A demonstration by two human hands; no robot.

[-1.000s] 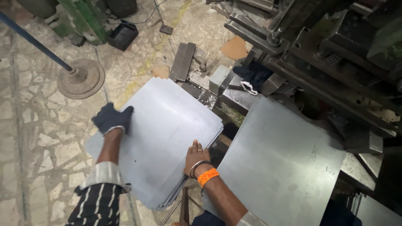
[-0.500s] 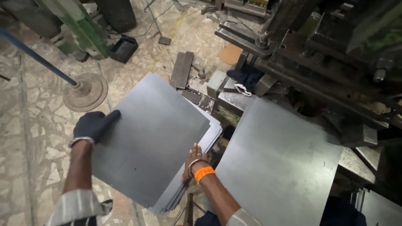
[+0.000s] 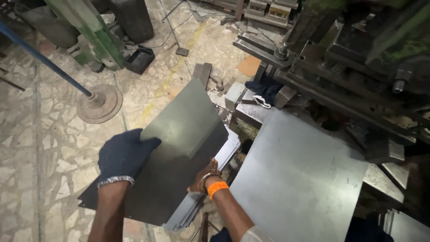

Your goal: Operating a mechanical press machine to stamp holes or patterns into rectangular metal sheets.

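Gloved fingers of the left hand (image 3: 123,154) clamp the left edge of a thin grey metal sheet (image 3: 179,148), raised and tilted so its far corner points up and away, its upper half catching light and the lower half in shadow. On the opposite edge the bare right hand (image 3: 204,176), with an orange band and a metal bangle at the wrist, curls its fingers over the sheet's right side. Directly under the lifted sheet lies a stack of similar sheets (image 3: 201,197), edges fanned and showing pale at the right and bottom. Just right of the hands a second large flat sheet (image 3: 298,179), dull and speckled, rests on the machine bed (image 3: 385,172), close beside the held one. Beyond rises a heavy dark green press (image 3: 354,49) with greasy bolts and plates. Left of the hands, cracked stone floor (image 3: 40,148) carries a blue pipe (image 3: 45,60) set in a round rusty base (image 3: 99,103).
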